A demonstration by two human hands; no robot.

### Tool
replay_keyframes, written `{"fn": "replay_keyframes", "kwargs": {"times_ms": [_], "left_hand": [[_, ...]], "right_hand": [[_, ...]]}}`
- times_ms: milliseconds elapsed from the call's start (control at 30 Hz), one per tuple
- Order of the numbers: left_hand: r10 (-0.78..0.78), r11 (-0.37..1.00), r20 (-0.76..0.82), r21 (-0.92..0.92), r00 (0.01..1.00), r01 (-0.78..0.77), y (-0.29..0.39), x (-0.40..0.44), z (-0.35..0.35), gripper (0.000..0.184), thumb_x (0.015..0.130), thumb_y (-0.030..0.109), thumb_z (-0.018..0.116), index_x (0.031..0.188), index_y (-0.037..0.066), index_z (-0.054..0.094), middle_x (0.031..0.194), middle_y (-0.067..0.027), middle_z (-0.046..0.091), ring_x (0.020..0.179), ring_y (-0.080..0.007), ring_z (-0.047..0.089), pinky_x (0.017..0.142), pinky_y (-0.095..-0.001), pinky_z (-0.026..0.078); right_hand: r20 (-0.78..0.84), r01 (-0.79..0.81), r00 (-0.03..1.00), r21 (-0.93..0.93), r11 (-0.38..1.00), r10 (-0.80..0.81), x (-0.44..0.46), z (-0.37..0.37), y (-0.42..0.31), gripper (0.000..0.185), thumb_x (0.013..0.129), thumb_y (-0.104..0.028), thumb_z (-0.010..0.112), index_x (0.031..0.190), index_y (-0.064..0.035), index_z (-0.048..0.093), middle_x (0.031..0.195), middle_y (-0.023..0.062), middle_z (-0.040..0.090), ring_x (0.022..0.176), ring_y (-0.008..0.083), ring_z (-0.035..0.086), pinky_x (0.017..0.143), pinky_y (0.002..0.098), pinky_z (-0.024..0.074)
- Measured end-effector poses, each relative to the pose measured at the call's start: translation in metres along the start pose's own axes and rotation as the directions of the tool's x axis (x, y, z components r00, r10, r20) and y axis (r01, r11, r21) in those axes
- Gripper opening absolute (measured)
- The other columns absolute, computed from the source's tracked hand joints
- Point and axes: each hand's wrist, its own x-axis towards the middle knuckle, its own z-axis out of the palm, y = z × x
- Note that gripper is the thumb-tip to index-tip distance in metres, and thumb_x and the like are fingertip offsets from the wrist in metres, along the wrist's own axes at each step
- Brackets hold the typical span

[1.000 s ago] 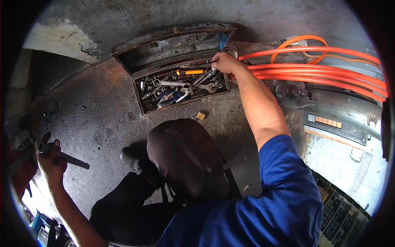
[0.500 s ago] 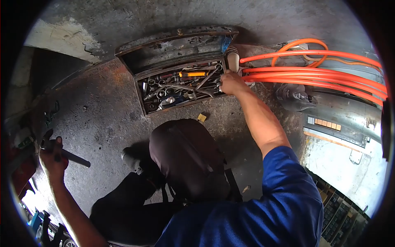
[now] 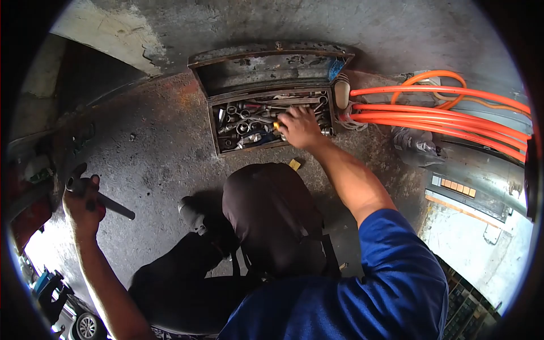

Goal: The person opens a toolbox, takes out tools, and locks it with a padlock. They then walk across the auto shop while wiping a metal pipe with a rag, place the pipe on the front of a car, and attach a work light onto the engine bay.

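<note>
My left hand (image 3: 84,207) is closed around a dark bar-shaped tool (image 3: 116,205), held out at the left above the floor. My right hand (image 3: 300,128) reaches palm down into the open metal toolbox (image 3: 214,139), fingers bent. A yellow tool (image 3: 277,125) shows only as a short end beside the thumb; the rest is under the hand, which seems to grip it. Around it in the box lie loose wrenches (image 3: 258,119), sockets (image 3: 243,128) and other metal tools.
Orange hoses (image 3: 442,116) run right from beside the toolbox. A stack of cups (image 3: 341,92) stands at its right end. A clear plastic bag (image 3: 416,141) lies below the hoses. A small yellow piece (image 3: 294,165) is on the floor before my knee.
My right hand has moved left from the toolbox's right end to its middle, over the yellow tool, which has shifted toward me. My left hand still holds the bar-shaped tool. The view has shifted slightly.
</note>
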Motion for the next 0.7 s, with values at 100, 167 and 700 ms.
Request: {"fn": "replay_keyframes", "kwargs": {"times_ms": [100, 167, 700], "left_hand": [[0.089, 0.996, -0.038, 0.007, 0.995, -0.089, -0.011, 0.002, 0.0, 0.042, 0.088, 0.016, 0.069, 0.124, 0.0, 0.056, 0.072, 0.0028, 0.054, 0.058, -0.0048, 0.045, 0.052, -0.0229, 0.034], [0.067, 0.997, -0.011, -0.03, 0.998, -0.067, -0.014, 0.003, 0.0, 0.041, 0.088, 0.016, 0.069, 0.124, 0.0, 0.056, 0.073, 0.0024, 0.055, 0.058, -0.0053, 0.045, 0.052, -0.0229, 0.034], [0.132, 0.982, 0.036, -0.141, 0.991, -0.126, -0.01, 0.01, 0.009, 0.037, 0.088, 0.01, 0.065, 0.123, -0.001, 0.057, 0.074, 0.0025, 0.051, 0.063, -0.0049, 0.045, 0.055, -0.022, 0.035]], "right_hand": [[-0.096, 0.077, 0.992, -0.031, 0.997, -0.079, -0.027, 0.011, 0.003, 0.04, 0.089, -0.037, 0.06, 0.124, -0.0172, 0.059, 0.116, 0.0077, 0.054, 0.114, 0.0283, 0.048, 0.098, 0.0495, 0.0348], [-0.164, 0.083, 0.982, -0.064, 0.994, -0.093, -0.035, 0.015, 0.002, 0.046, 0.088, -0.038, 0.06, 0.129, -0.0152, 0.057, 0.118, 0.0073, 0.054, 0.115, 0.0284, 0.047, 0.099, 0.049, 0.0333], [0.262, -0.134, 0.96, 0.128, 0.983, 0.097, 0.054, -0.001, -0.02, 0.113, 0.064, -0.061, 0.078, 0.147, -0.004, 0.028, 0.153, 0.0153, 0.027, 0.141, 0.035, 0.025, 0.116, 0.0495, 0.0206]]}}
